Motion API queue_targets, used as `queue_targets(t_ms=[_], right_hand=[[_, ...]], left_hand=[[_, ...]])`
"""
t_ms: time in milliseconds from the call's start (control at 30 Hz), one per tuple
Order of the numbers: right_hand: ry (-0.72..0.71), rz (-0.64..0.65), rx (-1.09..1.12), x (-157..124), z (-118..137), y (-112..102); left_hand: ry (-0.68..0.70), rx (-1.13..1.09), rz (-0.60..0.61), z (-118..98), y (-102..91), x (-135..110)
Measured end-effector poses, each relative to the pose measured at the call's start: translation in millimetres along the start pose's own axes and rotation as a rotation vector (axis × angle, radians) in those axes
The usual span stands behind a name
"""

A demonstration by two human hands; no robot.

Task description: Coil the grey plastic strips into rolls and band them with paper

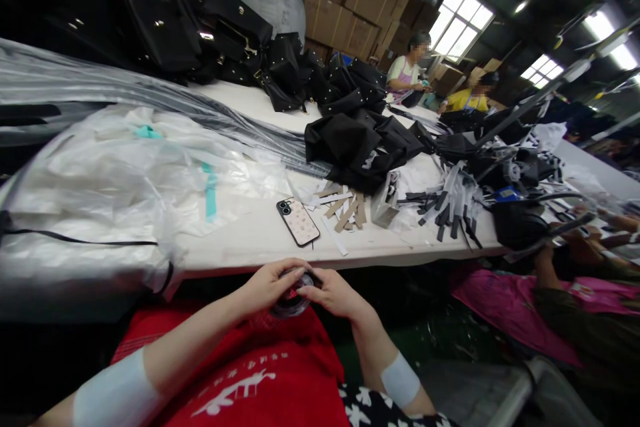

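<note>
Over my lap, just off the table's front edge, both hands grip a round, clear object with dark and red parts (293, 307), perhaps a small jar or cup. My left hand (273, 287) is closed around its left and top side. On the other side my right hand (336, 290) wraps its fingers on it, the thumb lying across the top. Its lower part shows between my wrists; the fingers cover the rest. A phone in a patterned case (299, 221) lies face down on the table a little beyond my hands.
The white table (225, 250) bears a plastic-wrapped bundle (90, 193), black bags (345, 140), brown and white strips (349, 210) and black-and-white straps (453, 203). A co-worker in a pink apron (505, 310) handles a black bag at right. Two people sit farther back.
</note>
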State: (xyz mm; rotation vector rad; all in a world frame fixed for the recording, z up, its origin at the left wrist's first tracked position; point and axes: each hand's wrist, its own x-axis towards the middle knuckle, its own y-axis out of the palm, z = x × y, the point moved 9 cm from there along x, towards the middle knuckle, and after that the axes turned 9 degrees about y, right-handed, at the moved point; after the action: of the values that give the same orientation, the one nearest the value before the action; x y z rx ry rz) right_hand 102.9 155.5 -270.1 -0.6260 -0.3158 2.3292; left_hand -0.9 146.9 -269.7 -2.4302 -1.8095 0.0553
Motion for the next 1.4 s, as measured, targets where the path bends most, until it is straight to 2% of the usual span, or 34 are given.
queue_targets(t_ms=[100,167,200,267,333,367,400,533,700,767,833,900,1000,1100,1167,1200,1267,1333,1400], right_hand=[[-0.009,0.098,-0.092,-1,2,8],[-0.006,0.075,-0.12,2,-1,-2],[0.0,-0.019,-0.148,5,-3,-16],[0.046,-0.368,-0.268,9,-11,-58],[0.148,-0.699,-0.479,8,-20,-94],[0.21,-0.788,-0.592,10,-25,-104],[0.263,-0.821,-0.694,14,-30,-108],[0.346,-0.74,-0.913,35,-44,-107],[0.343,-0.737,-0.876,35,-44,-117],[0.292,-0.743,-0.744,26,-40,-117],[0.203,-0.686,-0.42,13,-35,-110],[0.126,-0.54,-0.01,-3,-29,-92],[0.129,-0.201,0.443,-31,-12,-55],[0.149,0.15,0.696,-61,7,-20],[0.164,0.265,0.759,-74,7,-3],[0.183,0.267,0.772,-76,2,3],[0.223,0.188,0.777,-73,-13,14],[0.242,0.037,0.712,-66,-27,19],[0.189,-0.141,0.495,-61,-28,15]], left_hand=[[-0.064,0.03,-0.043,10,5.9,-12],[-0.119,0.028,-0.085,21,10.9,-23],[-0.143,0.021,-0.093,26,14.5,-28],[-0.182,0.0,-0.104,34,21.2,-37],[-0.22,-0.024,-0.122,38,25.1,-43],[-0.235,-0.033,-0.129,39,26.1,-45],[-0.247,-0.039,-0.133,40,26.8,-46],[-0.258,-0.037,-0.109,38,28.7,-45],[-0.257,-0.056,-0.122,41,28.6,-47],[-0.262,-0.068,-0.111,43,30.0,-48],[-0.279,-0.074,-0.092,46,31.7,-49],[-0.305,-0.08,-0.068,49,33.4,-49],[-0.317,-0.106,-0.058,53,34.1,-48],[-0.315,-0.152,-0.08,57,33.1,-47],[-0.334,-0.189,-0.085,60,33.9,-48],[-0.343,-0.201,-0.082,61,34.6,-49],[-0.348,-0.201,-0.08,62,34.9,-49],[-0.349,-0.185,-0.073,60,35.1,-49],[-0.351,-0.179,-0.069,59,35.1,-50]])
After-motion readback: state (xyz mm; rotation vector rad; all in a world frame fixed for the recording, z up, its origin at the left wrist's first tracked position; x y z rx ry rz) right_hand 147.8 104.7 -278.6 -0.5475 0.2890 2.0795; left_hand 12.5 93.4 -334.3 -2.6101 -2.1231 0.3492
